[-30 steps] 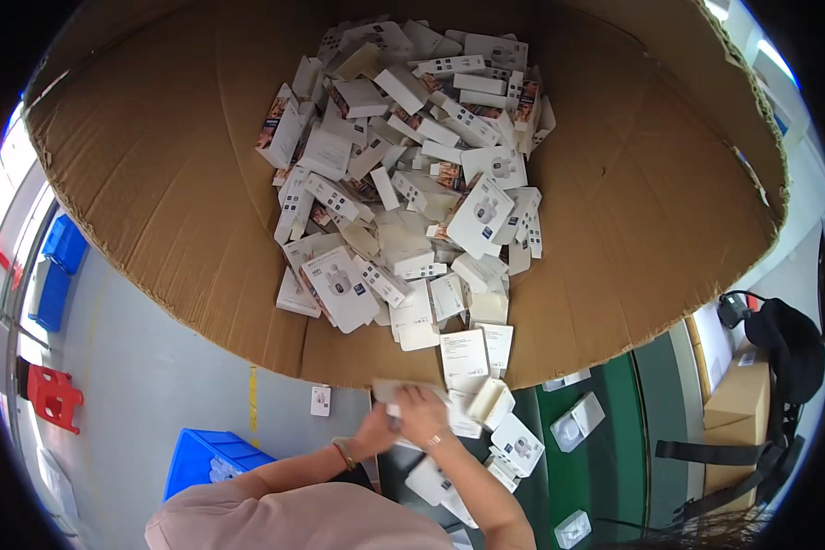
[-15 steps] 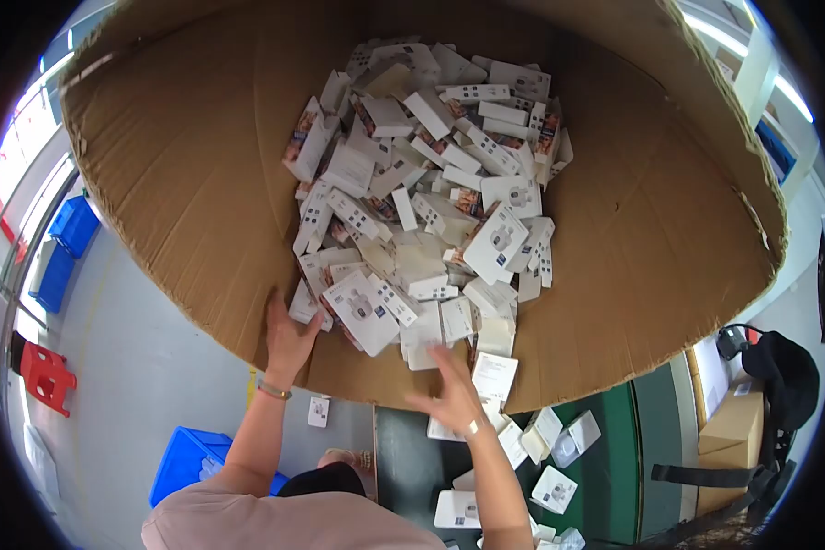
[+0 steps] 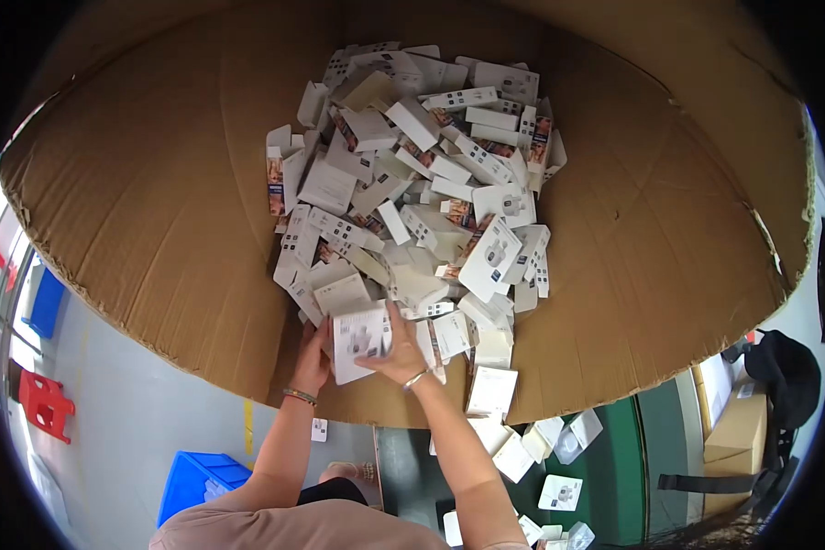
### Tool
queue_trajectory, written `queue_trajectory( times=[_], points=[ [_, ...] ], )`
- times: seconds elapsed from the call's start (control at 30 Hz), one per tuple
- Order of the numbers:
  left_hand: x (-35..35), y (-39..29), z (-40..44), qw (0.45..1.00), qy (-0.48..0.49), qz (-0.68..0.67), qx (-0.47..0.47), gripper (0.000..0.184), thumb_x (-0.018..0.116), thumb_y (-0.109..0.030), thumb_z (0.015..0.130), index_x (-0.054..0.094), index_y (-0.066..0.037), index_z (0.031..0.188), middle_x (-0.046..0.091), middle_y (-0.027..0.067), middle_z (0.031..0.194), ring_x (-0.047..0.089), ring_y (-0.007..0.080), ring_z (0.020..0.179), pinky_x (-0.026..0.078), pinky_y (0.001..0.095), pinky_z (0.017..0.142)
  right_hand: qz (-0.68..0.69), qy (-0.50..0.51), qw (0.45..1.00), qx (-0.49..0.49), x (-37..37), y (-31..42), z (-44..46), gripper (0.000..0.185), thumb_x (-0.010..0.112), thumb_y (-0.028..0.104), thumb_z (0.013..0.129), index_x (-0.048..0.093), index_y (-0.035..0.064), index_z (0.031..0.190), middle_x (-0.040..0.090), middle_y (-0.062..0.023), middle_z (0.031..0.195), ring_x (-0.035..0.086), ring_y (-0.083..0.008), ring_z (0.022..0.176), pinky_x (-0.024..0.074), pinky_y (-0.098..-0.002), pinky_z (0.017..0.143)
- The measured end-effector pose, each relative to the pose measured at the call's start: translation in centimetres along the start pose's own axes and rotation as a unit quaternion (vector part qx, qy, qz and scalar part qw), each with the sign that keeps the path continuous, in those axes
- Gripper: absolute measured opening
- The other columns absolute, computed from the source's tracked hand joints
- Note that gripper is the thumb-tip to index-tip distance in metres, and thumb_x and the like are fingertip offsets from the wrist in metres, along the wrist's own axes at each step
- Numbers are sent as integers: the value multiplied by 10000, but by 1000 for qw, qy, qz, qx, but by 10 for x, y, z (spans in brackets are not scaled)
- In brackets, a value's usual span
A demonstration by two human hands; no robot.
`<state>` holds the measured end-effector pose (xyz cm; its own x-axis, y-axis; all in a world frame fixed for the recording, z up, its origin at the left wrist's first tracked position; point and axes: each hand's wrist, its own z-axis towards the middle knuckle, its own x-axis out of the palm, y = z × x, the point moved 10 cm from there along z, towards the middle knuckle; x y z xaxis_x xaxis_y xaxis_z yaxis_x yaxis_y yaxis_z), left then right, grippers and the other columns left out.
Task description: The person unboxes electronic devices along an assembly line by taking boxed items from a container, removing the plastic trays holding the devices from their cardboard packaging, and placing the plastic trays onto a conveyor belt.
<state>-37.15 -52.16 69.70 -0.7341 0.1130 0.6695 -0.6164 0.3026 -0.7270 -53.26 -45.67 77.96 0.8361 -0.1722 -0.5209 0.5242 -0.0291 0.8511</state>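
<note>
Inside a large cardboard carton lies a heap of small white printed boxes (image 3: 412, 197), many with open flaps. At the near edge of this heap, both of my hands are on a white product box (image 3: 357, 339) with a grey product picture on its face. My right hand (image 3: 399, 353) grips its right side, thumb across the front and fingers toward the top edge. My left hand (image 3: 312, 359) is closed at its left side, with fingers partly hidden behind it. More white boxes touch it from behind.
The brown carton wall (image 3: 165, 220) curves around the heap, its ragged rim close to my forearms. Below right, loose white boxes (image 3: 559, 492) lie on a green surface (image 3: 614, 467). A blue bin (image 3: 192, 481) and a red stool (image 3: 46, 405) stand on the floor at left.
My hands were apart and open at the heap's near edge. They have come together and taken hold of a white box, now turned more upright. The view has shifted slightly.
</note>
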Motion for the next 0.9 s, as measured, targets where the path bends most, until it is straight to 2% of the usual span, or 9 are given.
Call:
queue_trajectory(
  times=[0.07,0.17,0.3,0.47,0.57,0.63,0.7,0.77,0.9],
  points=[
    [2,8,-1,994,-7,-86,-61,512,639,-273,877,429,-50,1288,547,62,1211,524,204,1125,458,337,928,21,-9,1000,16,7,-4,-11,1211,895,317,491,206,117,1466,319,-292,1345,330,-426,1285,328,-418,1071],
    [5,4,-17,998,-34,42,-29,488,675,-200,839,458,-53,1251,559,102,1154,572,221,1024,498,346,827,-16,-46,999,4,3,-3,-29,1139,889,301,507,266,186,1453,295,-304,1323,303,-467,1262,331,-461,1055],
    [30,7,-31,992,-100,37,-72,419,626,-92,808,476,-31,1195,593,136,1062,611,238,951,524,353,770,-30,-73,996,-28,-2,8,-49,1053,889,302,509,363,187,1413,205,-334,1403,247,-476,1310,308,-470,1073],
    [23,46,-59,989,-120,-40,-76,384,664,-48,761,503,26,1102,612,139,944,635,232,777,524,320,671,21,-77,995,-64,-16,1,-79,1023,891,301,507,392,170,1391,224,-316,1405,248,-464,1316,294,-462,1079],
    [44,42,-94,995,-81,17,-59,335,660,-26,768,523,35,1067,616,115,953,631,194,783,516,304,632,11,-84,996,-39,-27,7,-121,1018,898,299,492,409,155,1374,235,-310,1400,266,-462,1307,294,-460,1073],
    [66,48,-126,992,-37,93,-82,390,668,-28,767,513,43,1119,618,121,1010,632,201,849,522,309,712,10,-98,995,-14,-43,9,-160,1026,902,307,485,408,147,1371,229,-321,1398,263,-472,1303,297,-466,1070],
    [92,66,-156,993,17,110,-48,421,668,-52,782,503,52,1156,618,135,996,597,174,692,477,280,561,-30,-134,990,33,-64,12,-207,1046,909,329,471,405,131,1367,212,-343,1393,257,-494,1295,308,-476,1061],
    [117,84,-193,984,86,116,-100,436,664,-70,803,492,38,1189,612,112,1011,606,161,785,498,277,616,-113,-189,973,77,-86,17,-264,1053,915,346,465,410,122,1361,215,-331,1386,256,-495,1294,283,-492,1069],
    [146,153,-286,937,210,90,-264,461,650,-79,832,470,12,1246,600,80,1072,596,154,980,518,299,767,-193,-255,933,164,-118,33,-373,1007,913,329,467,446,140,1339,236,-322,1377,330,-491,1256,391,-476,997]
  ],
)
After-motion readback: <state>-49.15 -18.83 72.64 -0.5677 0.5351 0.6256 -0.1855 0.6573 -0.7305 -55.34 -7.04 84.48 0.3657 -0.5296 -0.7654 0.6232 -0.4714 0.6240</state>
